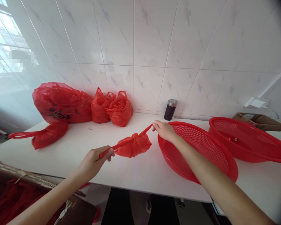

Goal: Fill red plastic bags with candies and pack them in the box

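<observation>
1. Far left, at 8 o'clock of the frame, an open carton (4, 175) holds red plastic. On the white table (135, 178) above it lie a flat bag (46, 135) and, at its 12 o'clock, a big bag (61, 103) against the tiled wall.
2. At 3 o'clock of the big bag, a pair of bags (112, 107) stands with handles up.
3. The left hand (96, 161) is clenched around one twisted handle (107, 151), thumb and fingers pinching it.
4. The bag (134, 145), small, red and bunched, hangs between the hands just over the table's middle. Whether it touches the table is unclear.
5. The right hand (165, 130), at 2 o'clock of the bag, pinches the other handle (147, 128) with its fingertips. Both handles look taut.
6. The work looks like drawing the handles apart. Judged from this:
   - pull evenly along the 8-to-2 o'clock line, so the bunch stays centred
   - grip close to the bunch, since thin plastic stretches and may tear
   - lift the right wrist off the basket rim, so nothing drags.
7. The basket (201, 137), red mesh, lies under the right forearm. A bottle (170, 109) stands at its 11 o'clock by the wall.
8. A second basket (248, 140) sits at 3 o'clock, with a box (259, 120) behind it.
</observation>
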`<action>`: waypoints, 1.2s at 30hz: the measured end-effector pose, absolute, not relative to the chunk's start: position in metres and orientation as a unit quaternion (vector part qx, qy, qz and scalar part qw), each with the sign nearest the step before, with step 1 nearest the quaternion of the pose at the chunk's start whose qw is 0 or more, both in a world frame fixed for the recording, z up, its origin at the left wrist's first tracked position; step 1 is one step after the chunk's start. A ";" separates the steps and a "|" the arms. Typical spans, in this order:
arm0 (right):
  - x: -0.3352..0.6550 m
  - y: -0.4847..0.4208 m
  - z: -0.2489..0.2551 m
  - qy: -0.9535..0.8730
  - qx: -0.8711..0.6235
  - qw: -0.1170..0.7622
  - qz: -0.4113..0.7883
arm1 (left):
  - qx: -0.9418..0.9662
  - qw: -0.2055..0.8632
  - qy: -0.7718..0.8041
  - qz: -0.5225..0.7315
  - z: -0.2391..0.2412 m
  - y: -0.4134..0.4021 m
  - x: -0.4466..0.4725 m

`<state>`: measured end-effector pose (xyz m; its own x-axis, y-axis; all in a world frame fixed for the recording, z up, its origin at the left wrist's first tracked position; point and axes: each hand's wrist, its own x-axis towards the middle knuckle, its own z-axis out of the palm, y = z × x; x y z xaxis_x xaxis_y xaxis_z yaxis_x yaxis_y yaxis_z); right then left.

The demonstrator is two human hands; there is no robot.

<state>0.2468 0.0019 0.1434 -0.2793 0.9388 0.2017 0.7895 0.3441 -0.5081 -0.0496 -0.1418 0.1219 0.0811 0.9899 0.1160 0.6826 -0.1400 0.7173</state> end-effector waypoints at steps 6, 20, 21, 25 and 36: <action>0.162 -0.036 0.071 -0.716 -0.610 0.305 0.150 | 0.625 0.272 0.618 0.391 0.092 -0.089 -0.022; 0.156 -0.010 0.017 -0.679 -0.675 0.241 0.160 | 0.667 0.176 0.689 0.221 0.032 -0.036 -0.019; 0.158 -0.006 0.014 -0.669 -0.687 0.233 0.160 | 0.667 0.171 0.693 0.213 0.030 -0.034 -0.022; 0.161 0.005 0.005 -0.654 -0.711 0.202 0.161 | 0.669 0.157 0.704 0.178 0.022 -0.031 -0.029; 0.160 0.021 -0.008 -0.670 -0.710 0.167 0.138 | 0.679 0.158 0.704 0.133 -0.003 -0.014 -0.025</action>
<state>0.1598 0.0206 -0.0080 0.0650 0.9975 0.0272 0.9054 -0.0475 -0.4219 -0.0252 -0.0143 -0.0026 -0.0270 0.9988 -0.0413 0.9146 0.0414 0.4022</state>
